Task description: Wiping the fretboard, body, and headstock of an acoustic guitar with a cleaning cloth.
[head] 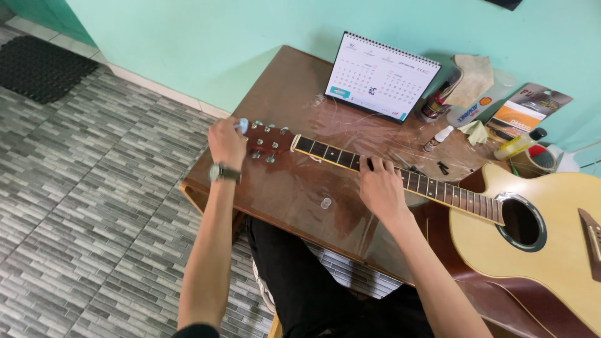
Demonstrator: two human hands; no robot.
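The left hand (226,143) closes its grip on a small pale-blue tool (242,125) set against the tuning pegs at the far end of the headstock (269,143), fingers curled tight round it; a wristwatch (224,173) sits on that wrist. The right hand (379,188) lies palm-down over the fretboard (451,194), fingers pressed together on top of the neck, apparently pinning it so that it stays put while the other hand works at the pegs. The acoustic guitar (551,250) lies face up across the brown counter (282,87): headstock over the counter's middle, body toward the person's right and overhanging the near edge, which puts the pegs within easy reach of the left hand. A clear sheet covers the counter top, and a small clear disc (325,203) rests on it just below the neck. Behind the neck stands a desk calendar (382,78), propped against the green wall. To its right, well apart from both hands, cluster a small white bottle (437,138), a folded cloth (472,78), a yellow bottle (518,144) and a roll of tape (542,158). The floor is grey tile.
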